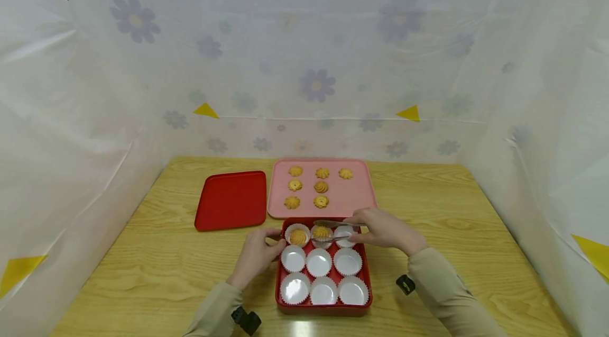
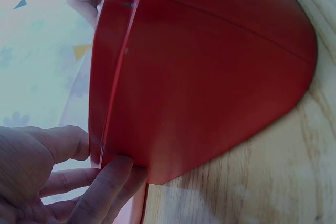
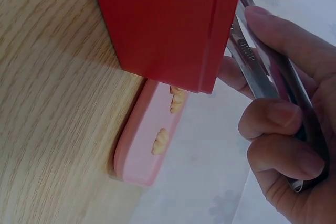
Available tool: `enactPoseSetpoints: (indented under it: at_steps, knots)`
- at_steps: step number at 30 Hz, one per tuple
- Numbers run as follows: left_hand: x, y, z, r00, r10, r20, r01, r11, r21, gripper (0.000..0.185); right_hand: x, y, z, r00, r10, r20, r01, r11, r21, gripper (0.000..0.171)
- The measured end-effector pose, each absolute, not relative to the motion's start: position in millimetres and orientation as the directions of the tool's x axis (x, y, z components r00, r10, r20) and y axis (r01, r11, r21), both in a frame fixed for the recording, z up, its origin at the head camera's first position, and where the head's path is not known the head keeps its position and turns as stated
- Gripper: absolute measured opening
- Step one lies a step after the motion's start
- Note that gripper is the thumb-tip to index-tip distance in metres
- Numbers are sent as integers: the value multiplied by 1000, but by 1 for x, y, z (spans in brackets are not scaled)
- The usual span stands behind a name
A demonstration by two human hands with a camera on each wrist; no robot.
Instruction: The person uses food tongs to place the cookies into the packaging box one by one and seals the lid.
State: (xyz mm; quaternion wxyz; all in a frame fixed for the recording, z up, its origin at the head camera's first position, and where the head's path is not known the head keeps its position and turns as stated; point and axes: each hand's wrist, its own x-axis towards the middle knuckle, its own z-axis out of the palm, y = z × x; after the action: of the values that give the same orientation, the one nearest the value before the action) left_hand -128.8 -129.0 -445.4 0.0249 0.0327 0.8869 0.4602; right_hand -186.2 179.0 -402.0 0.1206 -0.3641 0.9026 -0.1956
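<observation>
My right hand (image 1: 384, 230) holds metal tongs (image 3: 254, 69), thumb on one arm and curled fingers round the other. The tong tips reach to either side of a swirled cookie (image 1: 321, 231) in the back middle paper cup of a red box (image 1: 324, 309). Another cookie (image 1: 298, 237) lies in the back left cup. Rows of white paper cups (image 1: 319, 262) fill the box, the front ones bare inside. At the box's back left corner my left hand (image 1: 257, 253) grips the wall, thumb by the rim and fingers against the outside (image 2: 113, 182).
Behind the box stands a pink tray (image 1: 354, 194) with several piped cookies (image 1: 321, 187) spread over it. A flat red tray or lid (image 1: 231, 201) lies to its left. All rest on a wood-grain table (image 1: 428, 189), with pale flowered sheeting (image 1: 285, 51) round three sides.
</observation>
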Motion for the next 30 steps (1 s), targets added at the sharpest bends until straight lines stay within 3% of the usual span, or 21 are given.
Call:
enactPoseSetpoints:
  at_steps: [14,25,30]
  knots:
    - [-128,-128,-445,-997,75,9,52,594,803,25,-183,180,-402,-707,-704,-64,-595,642,-483,31]
    - [-128,-128,-445,-997,74,9,51,590,806,25,-185,198,-420,-734,-679,12,-469,494,-732,29]
    - [-128,-128,-446,-997,71,7,47,585,810,25,-184,206,-428,-771,-635,47,-414,443,-796,32]
